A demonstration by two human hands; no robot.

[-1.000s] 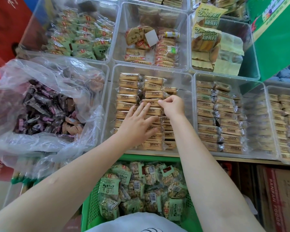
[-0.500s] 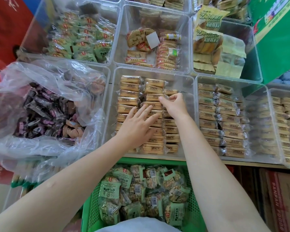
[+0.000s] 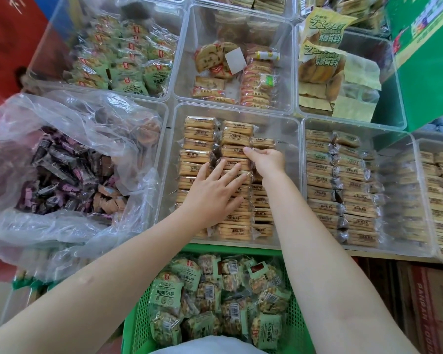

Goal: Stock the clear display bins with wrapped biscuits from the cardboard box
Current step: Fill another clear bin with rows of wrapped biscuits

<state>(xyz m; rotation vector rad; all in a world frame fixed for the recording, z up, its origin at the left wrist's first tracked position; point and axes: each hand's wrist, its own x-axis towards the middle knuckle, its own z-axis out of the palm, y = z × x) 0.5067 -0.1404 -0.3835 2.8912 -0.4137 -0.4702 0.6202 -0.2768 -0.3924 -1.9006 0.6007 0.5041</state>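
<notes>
A clear display bin [image 3: 287, 139] in the middle of the shelf holds three rows of tan wrapped biscuits [image 3: 198, 139] standing on edge. My left hand [image 3: 212, 190] lies flat with fingers spread on the middle row, pressing the packets down. My right hand [image 3: 265, 159] is beside it at the third row, its fingers curled round the wrapper of a biscuit packet near the row's far end. A cardboard box [image 3: 430, 307] with red print stands under the shelf at the lower right.
A green mesh basket [image 3: 136, 328] of green-labelled snack packs sits below the shelf edge. A bin lined with a loose plastic bag [image 3: 69, 139] of dark sweets is on the left. More full clear bins [image 3: 343, 190] lie to the right and behind. A green carton [image 3: 427, 62] stands at the upper right.
My right hand has moved farther along the third row toward its far end. My left hand has stayed flat on the middle row. The camera has shifted slightly.
</notes>
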